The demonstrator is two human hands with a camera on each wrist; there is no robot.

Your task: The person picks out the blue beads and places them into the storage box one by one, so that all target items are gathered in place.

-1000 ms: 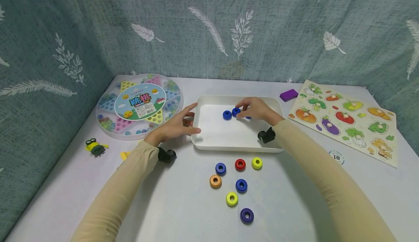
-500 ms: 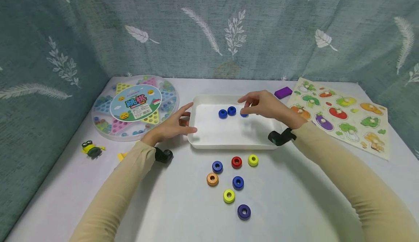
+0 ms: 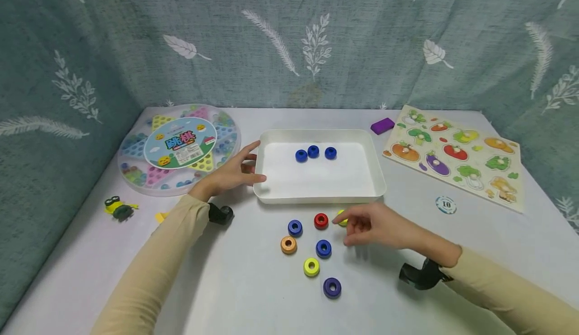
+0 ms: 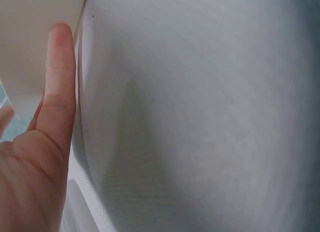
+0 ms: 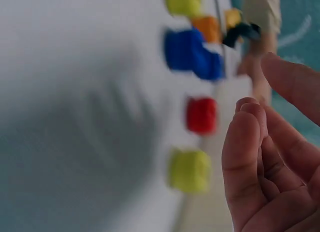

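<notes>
A white tray (image 3: 321, 184) holds three blue rings (image 3: 330, 153) in its far half. My left hand (image 3: 228, 176) rests on the tray's left side; in the left wrist view its straight thumb (image 4: 61, 77) lies against the tray wall. My right hand (image 3: 380, 227) hovers over the table in front of the tray with nothing in its fingers. Under it a yellow ring (image 3: 342, 218) is partly hidden, and a red ring (image 3: 321, 221) sits just left of its fingertips. Nearby lie an orange ring (image 3: 288, 245), a blue ring (image 3: 323, 249), another yellow ring (image 3: 311, 267) and a dark purple-blue ring (image 3: 332, 288).
At the back left stands a round Chinese checkers box (image 3: 181, 144). A vegetable puzzle board (image 3: 457, 156) and a purple block (image 3: 382, 126) lie to the right, with a round "10" chip (image 3: 446, 204) nearer. A small yellow-green figure (image 3: 120, 208) sits at the left.
My right hand has let go of a blue ring in the tray, lifted off, and moved toward me over the loose rings. The left hand stays at the tray's left side.
</notes>
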